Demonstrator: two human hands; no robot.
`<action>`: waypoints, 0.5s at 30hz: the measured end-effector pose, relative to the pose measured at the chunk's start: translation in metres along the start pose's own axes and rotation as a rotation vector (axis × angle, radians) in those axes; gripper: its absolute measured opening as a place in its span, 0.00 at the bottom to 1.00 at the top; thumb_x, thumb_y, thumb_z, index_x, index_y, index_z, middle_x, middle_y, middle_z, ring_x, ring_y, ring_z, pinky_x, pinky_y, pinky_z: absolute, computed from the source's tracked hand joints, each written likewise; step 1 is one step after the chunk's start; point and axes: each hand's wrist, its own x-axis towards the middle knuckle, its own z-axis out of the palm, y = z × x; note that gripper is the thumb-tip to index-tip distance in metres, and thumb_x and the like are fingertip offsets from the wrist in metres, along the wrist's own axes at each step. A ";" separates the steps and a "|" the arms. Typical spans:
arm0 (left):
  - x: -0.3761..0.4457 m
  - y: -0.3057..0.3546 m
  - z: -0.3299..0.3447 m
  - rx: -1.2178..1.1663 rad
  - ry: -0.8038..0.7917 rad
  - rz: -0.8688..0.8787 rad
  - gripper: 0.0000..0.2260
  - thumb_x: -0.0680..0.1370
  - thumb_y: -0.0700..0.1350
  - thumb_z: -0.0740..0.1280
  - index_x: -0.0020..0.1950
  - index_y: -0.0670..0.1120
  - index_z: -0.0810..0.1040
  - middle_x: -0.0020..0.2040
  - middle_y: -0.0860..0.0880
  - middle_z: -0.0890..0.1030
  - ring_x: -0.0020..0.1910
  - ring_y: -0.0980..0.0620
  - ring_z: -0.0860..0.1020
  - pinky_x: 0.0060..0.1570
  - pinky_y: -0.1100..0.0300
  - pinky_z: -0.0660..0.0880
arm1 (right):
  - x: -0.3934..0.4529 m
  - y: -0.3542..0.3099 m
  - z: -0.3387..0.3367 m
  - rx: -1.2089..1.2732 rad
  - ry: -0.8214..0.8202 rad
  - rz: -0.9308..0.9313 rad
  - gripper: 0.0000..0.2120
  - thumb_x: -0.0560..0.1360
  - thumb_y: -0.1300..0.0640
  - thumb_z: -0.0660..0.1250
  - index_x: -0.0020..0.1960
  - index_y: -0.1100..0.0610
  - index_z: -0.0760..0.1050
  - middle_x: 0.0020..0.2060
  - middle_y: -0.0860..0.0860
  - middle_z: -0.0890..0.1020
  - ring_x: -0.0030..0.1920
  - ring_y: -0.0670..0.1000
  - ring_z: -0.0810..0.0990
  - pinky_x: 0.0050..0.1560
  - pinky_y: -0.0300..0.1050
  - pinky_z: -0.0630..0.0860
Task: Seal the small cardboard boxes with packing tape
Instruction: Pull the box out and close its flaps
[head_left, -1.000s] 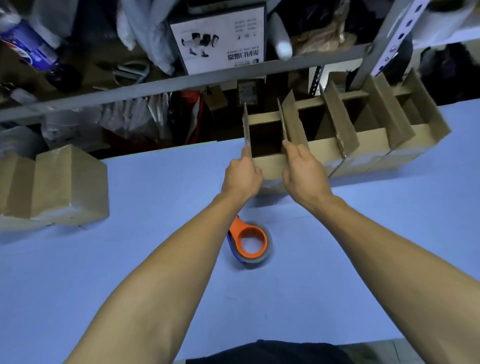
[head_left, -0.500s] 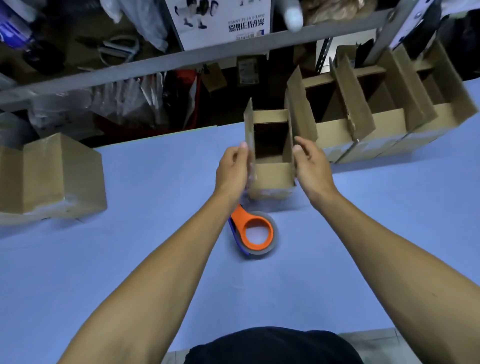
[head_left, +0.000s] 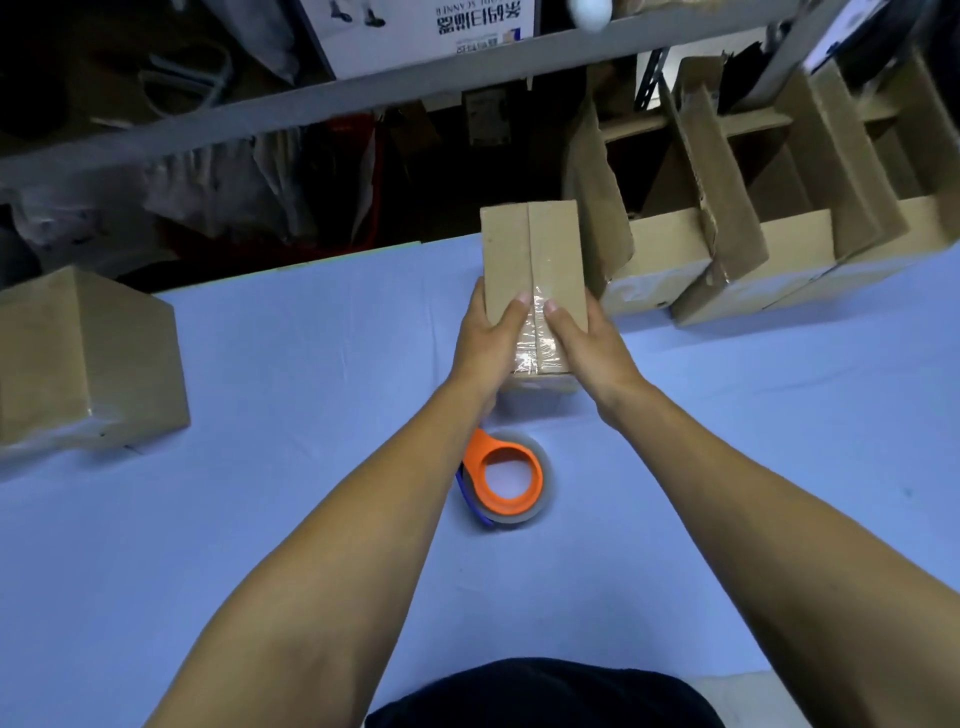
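Note:
A small brown cardboard box (head_left: 532, 260) is held over the blue table, its upward face showing a centre seam with clear tape on the near part. My left hand (head_left: 488, 338) grips its left side with the thumb on top. My right hand (head_left: 587, 343) grips its right side the same way. A tape dispenser (head_left: 506, 480) with an orange handle and a clear tape roll lies on the table just below the box, between my forearms. A row of open small boxes (head_left: 727, 260) with raised flaps stands at the right.
Closed cardboard boxes (head_left: 88, 358) sit at the left edge of the blue table (head_left: 311, 364). Behind the table's far edge stands a metal shelf (head_left: 363, 88) with a white printed carton and bags beneath.
The open box came out of the right-hand row toward me and now shows a closed, seamed face upward. Both hands shifted from its flaps to its sides. The camera came closer.

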 end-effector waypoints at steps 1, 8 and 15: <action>0.001 0.000 0.000 0.007 -0.007 -0.007 0.18 0.81 0.48 0.65 0.71 0.52 0.71 0.60 0.52 0.82 0.55 0.56 0.82 0.51 0.63 0.78 | -0.001 -0.003 0.000 0.001 0.001 -0.004 0.31 0.69 0.30 0.61 0.70 0.37 0.68 0.61 0.38 0.80 0.63 0.45 0.78 0.68 0.52 0.72; -0.015 0.019 -0.012 -0.097 0.046 0.032 0.16 0.79 0.48 0.67 0.66 0.54 0.74 0.58 0.53 0.83 0.55 0.55 0.82 0.57 0.54 0.79 | -0.015 -0.025 0.005 -0.052 -0.004 -0.116 0.20 0.79 0.40 0.61 0.70 0.42 0.69 0.60 0.41 0.80 0.60 0.46 0.78 0.66 0.51 0.74; -0.060 0.046 -0.067 -0.153 0.093 0.183 0.21 0.77 0.48 0.71 0.68 0.50 0.74 0.59 0.52 0.83 0.57 0.54 0.82 0.61 0.51 0.78 | -0.053 -0.056 0.045 -0.139 0.002 -0.272 0.31 0.73 0.32 0.56 0.73 0.42 0.67 0.64 0.42 0.78 0.66 0.50 0.76 0.68 0.54 0.71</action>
